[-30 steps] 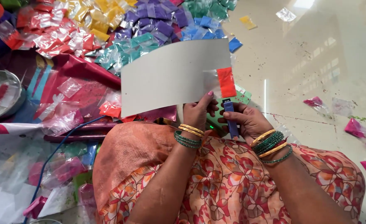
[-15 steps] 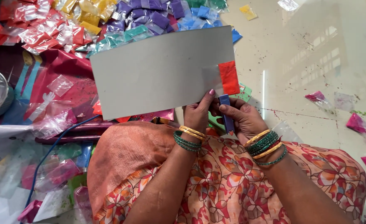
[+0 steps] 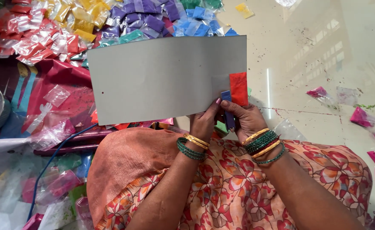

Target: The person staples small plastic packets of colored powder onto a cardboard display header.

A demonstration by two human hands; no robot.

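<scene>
floor: pale glossy tiles (image 3: 323, 51) fill the right side, with light reflected across them.
packet heap: small clear packets of coloured powder (image 3: 89, 25) lie in a thick spread along the top left, in red, yellow, purple, blue and green patches.
grey card: a large grey card sheet (image 3: 162, 79) is held up flat toward the camera, slightly tilted, above the lap; a small hole shows near its left edge.
lap cloth: orange fabric (image 3: 123, 162) and a floral print garment cover the lap below the card.
left hand: the left hand (image 3: 203, 123) grips the card's lower edge near its right end, fingers closed on it, thumb up against the face.
right hand: the right hand (image 3: 247, 121) is closed around a small blue stapler (image 3: 227, 111), held upright at the card's lower right corner.
red packet: a red powder packet (image 3: 239, 88) lies against the card's right edge, just above the stapler, touching it or nearly so.
pink packets: loose pink packets (image 3: 362, 117) lie scattered on the tiles at the right, well apart from the hands.
bangles: green and gold bangles (image 3: 262, 142) sit on both wrists.
</scene>
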